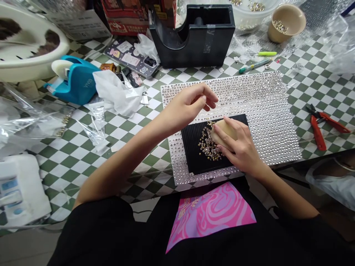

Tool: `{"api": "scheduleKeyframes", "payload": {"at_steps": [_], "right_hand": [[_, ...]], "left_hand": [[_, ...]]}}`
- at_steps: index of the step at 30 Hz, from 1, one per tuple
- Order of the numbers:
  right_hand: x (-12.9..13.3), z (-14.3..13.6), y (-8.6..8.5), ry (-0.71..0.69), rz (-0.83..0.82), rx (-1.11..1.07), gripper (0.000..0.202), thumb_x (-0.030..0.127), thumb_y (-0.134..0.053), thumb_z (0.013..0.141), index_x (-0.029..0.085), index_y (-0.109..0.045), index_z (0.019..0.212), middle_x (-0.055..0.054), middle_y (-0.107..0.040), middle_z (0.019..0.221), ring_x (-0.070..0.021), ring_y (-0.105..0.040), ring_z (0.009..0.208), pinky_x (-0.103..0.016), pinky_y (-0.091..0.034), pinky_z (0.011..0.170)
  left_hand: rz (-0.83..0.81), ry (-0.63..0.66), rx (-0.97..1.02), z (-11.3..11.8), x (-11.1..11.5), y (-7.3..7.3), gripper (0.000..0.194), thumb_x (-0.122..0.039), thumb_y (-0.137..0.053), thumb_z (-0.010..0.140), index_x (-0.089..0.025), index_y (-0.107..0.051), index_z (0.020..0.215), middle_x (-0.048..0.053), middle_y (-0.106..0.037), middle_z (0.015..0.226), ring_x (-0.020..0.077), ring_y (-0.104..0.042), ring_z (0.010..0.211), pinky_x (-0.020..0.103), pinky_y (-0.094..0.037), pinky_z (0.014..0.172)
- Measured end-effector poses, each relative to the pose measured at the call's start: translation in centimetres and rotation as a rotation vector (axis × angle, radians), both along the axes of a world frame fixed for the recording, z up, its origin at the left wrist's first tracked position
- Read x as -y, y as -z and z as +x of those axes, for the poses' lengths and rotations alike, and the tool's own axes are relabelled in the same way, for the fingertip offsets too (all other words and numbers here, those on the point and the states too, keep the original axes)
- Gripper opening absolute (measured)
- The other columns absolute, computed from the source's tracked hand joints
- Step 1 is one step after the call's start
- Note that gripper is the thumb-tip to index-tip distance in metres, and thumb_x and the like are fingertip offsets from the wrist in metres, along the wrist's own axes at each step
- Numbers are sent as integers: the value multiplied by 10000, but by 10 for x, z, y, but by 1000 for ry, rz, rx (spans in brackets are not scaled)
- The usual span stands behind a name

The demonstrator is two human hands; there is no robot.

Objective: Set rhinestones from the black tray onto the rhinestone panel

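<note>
Beige rounded object (221, 137) gripped by the right hand (242, 145)!
Beads (208, 147) are spread left of its fingers on a black board (190, 149); below the left hand's (192, 101) loosely parted fingers, a studded sheet (271, 129)

One word can be made out with fair confidence: "VIVID", in capital letters on the side of a bright blue tape dispenser (80, 83) at the upper left of the table; the lettering is slanted and slightly blurred. On the front of a black shirt (105, 236), a swirled pink and lilac print (213, 214) carries yellowish outlined letters near its left edge, turned and too distorted to read. A red box (130, 16) at the top bears pale characters, and a white carton (85, 27) beside it has small print; both are illegible. Sticker-like labels on a dark patterned phone case (133, 58) show tiny unreadable writing.
</note>
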State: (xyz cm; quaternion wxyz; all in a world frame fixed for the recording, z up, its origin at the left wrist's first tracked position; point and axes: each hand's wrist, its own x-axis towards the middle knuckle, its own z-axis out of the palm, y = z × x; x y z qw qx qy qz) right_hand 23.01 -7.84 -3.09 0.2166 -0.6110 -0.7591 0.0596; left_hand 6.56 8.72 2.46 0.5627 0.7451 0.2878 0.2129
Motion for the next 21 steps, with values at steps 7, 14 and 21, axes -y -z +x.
{"api": "scheduleKeyframes", "payload": {"at_steps": [7, 14, 21], "right_hand": [[-7, 10, -18, 78, -94, -718, 595, 509, -259, 995, 297, -186, 1546, -75, -402, 1517, -278, -464, 1357, -510, -444, 1104], [-29, 2, -36, 68, -140, -690, 727, 584, -58, 962, 172, 15, 1555, -148, -590, 1305, -275, -630, 1120, -443, -568, 903], [-56, 22, -36, 91, -76, -585, 677, 640, -141, 961, 226, -364, 1448, -102, -648, 1216, -223, -645, 1072, -401, -583, 819]], "left_hand": [[90, 38, -8, 0, 5, 9, 230, -155, -436, 900, -195, -586, 1069, 48, -645, 1079, 134, -619, 997, 282, -532, 916], [248, 265, 36, -1, 14, 9, 213, -322, -496, 941, -229, -578, 1114, 73, -575, 1155, 189, -538, 1116, 330, -504, 970], [161, 49, 166, -7, 1, 0, 343, -511, -539, 909, -222, -562, 1092, 48, -577, 1122, 182, -563, 1041, 320, -551, 886]]}}
